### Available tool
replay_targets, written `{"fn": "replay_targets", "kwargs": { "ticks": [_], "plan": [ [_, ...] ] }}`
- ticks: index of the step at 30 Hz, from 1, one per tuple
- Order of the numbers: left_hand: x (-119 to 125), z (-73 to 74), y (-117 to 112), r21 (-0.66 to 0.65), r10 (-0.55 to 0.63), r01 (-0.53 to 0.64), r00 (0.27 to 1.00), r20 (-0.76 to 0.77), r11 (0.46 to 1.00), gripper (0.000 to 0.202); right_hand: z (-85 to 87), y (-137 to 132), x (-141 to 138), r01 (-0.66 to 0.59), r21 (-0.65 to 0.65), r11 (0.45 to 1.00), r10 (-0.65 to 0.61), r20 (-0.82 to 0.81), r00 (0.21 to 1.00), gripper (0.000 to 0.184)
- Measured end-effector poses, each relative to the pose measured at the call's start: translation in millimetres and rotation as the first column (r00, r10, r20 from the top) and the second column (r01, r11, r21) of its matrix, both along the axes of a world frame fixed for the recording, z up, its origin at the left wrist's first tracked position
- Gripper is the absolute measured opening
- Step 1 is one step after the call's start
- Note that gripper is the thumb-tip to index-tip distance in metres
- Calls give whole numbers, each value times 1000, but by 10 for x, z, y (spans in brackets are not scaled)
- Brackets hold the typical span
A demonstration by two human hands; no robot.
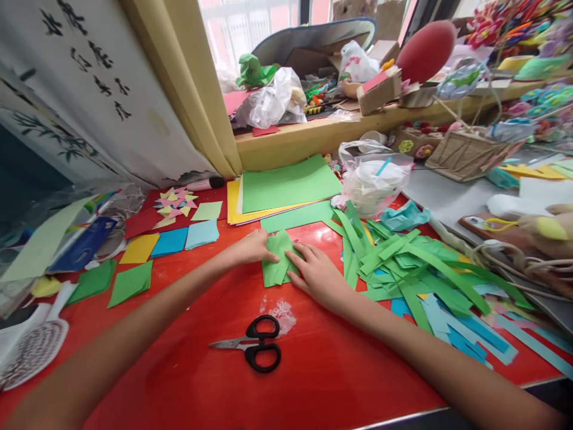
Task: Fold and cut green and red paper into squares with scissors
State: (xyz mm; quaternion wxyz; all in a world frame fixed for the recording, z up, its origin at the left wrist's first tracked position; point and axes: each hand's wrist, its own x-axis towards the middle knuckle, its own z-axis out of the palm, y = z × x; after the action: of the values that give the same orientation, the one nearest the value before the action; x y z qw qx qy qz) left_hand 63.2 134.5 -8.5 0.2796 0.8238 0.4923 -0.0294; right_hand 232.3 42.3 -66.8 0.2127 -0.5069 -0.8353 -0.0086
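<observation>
A small piece of green paper (277, 257), with a fold or flap across it, lies on the red table (179, 370). My left hand (253, 246) has its fingers curled at the paper's upper left edge, the thumb resting on top. From the right, my right hand (317, 273) lays its spread fingertips on the sheet's right side. Nearer to me, a pair of black-handled scissors (257, 343) lies slightly apart at the blades, pointing left. Neither hand touches the scissors.
Green paper strips (412, 263) are heaped on the right, with blue strips (456, 328) below. Large green sheets (290, 182) lie behind my hands. Green squares (131, 283), a yellow square (139, 248) and a white hairbrush (40, 343) are at left. A plastic bag (371, 179) stands behind the strips.
</observation>
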Motion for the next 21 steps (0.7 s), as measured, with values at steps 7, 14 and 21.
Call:
{"fn": "replay_targets", "kwargs": {
  "ticks": [7, 14, 21],
  "plan": [
    [78, -22, -125, 49, 145, -143, 989, -35, 988, 56, -1, -24, -2, 19, -21, 1000, -19, -5, 1000, 42],
    [136, 16, -84, -46, 143, -147, 986, -87, 988, 54, -12, -28, -3, 13, -35, 999, -13, -2, 1000, 44],
    [194, 120, -146, -323, 228, -157, 954, 195, 933, 32, -12, -31, 5, 46, -18, 999, -47, -118, 992, 52]
  ]
}}
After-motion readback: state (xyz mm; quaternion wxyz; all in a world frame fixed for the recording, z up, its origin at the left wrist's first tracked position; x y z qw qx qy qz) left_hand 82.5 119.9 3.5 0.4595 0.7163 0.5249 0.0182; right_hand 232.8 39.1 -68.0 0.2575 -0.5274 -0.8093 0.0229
